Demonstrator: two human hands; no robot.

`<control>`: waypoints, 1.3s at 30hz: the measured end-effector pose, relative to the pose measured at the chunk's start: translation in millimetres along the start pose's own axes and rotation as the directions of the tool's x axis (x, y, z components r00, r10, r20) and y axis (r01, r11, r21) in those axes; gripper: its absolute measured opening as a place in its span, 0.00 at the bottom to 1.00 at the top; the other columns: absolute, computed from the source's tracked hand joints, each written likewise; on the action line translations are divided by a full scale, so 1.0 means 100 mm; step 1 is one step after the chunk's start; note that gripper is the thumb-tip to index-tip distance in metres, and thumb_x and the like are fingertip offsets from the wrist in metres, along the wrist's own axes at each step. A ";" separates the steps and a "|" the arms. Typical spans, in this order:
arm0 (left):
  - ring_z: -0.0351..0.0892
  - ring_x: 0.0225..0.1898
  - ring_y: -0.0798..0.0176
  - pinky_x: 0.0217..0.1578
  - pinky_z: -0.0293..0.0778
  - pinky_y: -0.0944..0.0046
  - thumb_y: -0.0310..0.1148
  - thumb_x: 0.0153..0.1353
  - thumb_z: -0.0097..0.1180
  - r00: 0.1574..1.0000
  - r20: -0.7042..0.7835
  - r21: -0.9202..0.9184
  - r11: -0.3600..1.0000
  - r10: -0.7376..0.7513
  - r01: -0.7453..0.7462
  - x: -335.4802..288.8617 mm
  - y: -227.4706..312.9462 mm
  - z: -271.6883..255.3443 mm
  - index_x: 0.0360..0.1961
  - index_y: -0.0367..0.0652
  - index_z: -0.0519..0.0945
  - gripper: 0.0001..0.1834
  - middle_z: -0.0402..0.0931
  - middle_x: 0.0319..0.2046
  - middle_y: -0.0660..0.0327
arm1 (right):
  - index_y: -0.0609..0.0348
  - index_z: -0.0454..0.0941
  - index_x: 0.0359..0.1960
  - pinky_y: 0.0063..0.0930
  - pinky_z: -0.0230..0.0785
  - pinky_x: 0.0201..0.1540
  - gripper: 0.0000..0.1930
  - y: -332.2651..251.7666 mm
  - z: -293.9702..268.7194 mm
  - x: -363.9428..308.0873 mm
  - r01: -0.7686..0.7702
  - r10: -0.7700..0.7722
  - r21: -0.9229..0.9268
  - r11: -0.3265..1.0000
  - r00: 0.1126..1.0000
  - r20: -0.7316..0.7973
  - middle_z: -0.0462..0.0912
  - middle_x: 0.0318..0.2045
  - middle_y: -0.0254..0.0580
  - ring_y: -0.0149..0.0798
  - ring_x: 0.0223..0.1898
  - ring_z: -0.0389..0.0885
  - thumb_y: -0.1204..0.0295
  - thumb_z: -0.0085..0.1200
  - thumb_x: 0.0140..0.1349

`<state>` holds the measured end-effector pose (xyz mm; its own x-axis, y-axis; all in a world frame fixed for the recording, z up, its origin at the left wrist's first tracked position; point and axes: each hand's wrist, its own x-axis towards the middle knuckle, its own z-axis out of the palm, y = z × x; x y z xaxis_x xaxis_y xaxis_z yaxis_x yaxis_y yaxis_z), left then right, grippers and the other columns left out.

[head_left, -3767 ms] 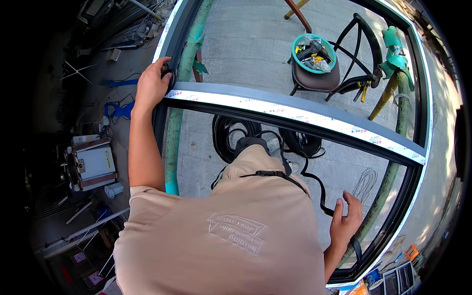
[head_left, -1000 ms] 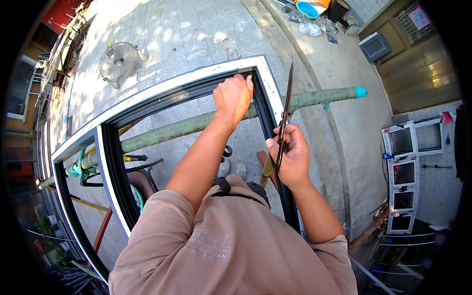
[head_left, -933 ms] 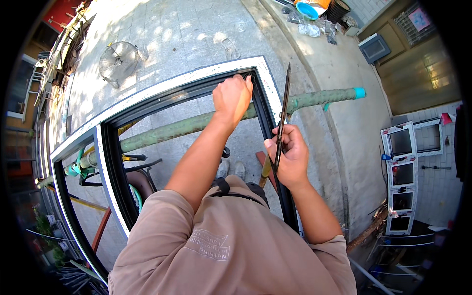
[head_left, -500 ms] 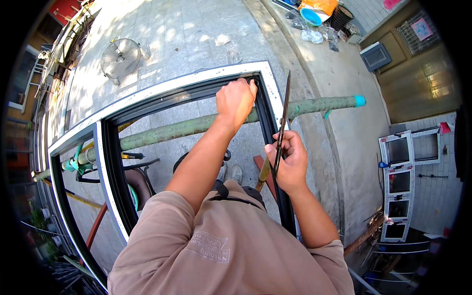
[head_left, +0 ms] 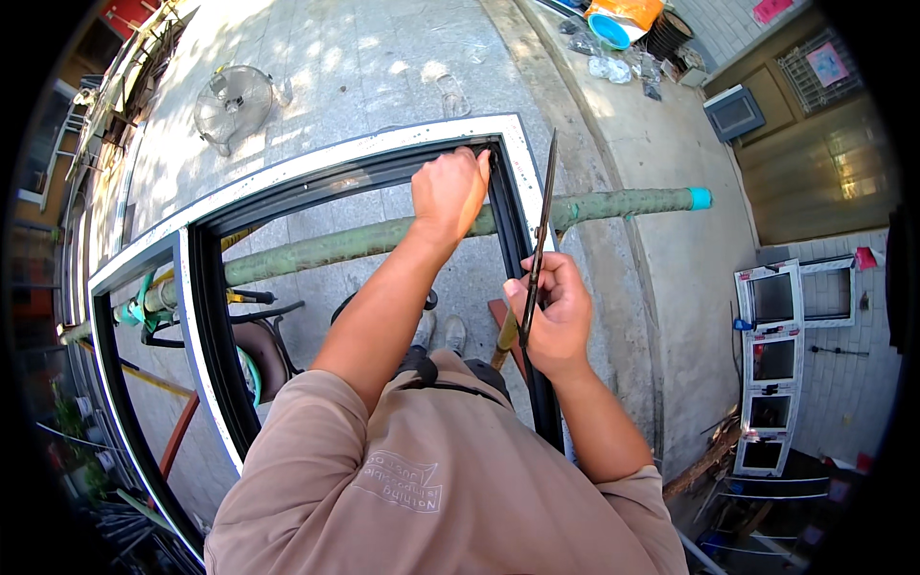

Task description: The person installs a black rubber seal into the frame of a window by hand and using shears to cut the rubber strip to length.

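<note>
my hands have traded roles. a few seconds ago my right hand (head_left: 558, 314) had its fingers spread with nothing in them, and my left was up on another stretch of frame; now the right is wrapped around a long, thin, dark metal tool that looks like scissors (head_left: 542, 225), its tip toward twelve o'clock. my left hand (head_left: 448, 195) is curled at the far corner of a large black-grooved window frame with white-filmed faces (head_left: 316, 171), thumb toward the corner just past twelve; i can't tell whether anything is pinched beneath it. over the last second both hands have hardly shifted, so i judge the work is settled at that corner, the tool kept just beside the frame's right side.

the frame lies over a green-wrapped pole (head_left: 335, 244) running from nine o'clock to between two and three. below is pale grey paving (head_left: 383, 57), sun-dappled toward eleven. a round wire-caged fan (head_left: 233, 103) is near half past ten, a brown-seated chair (head_left: 264, 355) between eight and nine, a bright blue basin (head_left: 609, 31) at one, and white-edged window frames (head_left: 772, 331) against the pale tiled wall between three and four.
</note>
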<state>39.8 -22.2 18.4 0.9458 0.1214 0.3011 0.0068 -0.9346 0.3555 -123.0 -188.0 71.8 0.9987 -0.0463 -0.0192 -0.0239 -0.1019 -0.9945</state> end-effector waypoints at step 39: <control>0.86 0.35 0.34 0.38 0.80 0.42 0.38 0.74 0.65 0.933 0.139 -0.358 0.895 0.333 -0.266 -0.81 -0.93 -0.78 0.39 0.39 0.88 0.12 0.86 0.33 0.45 | 0.63 0.82 0.51 0.31 0.78 0.41 0.24 0.20 0.73 -1.17 -0.459 0.465 -0.102 0.882 0.884 0.042 0.89 0.33 0.38 0.30 0.32 0.84 0.54 0.74 0.74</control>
<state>-62.8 81.2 30.1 0.9294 -0.2445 0.2763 -0.3620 -0.7493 0.5546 -237.5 -111.5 47.1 0.8739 -0.0462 -0.4838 -0.4842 -0.1702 -0.8583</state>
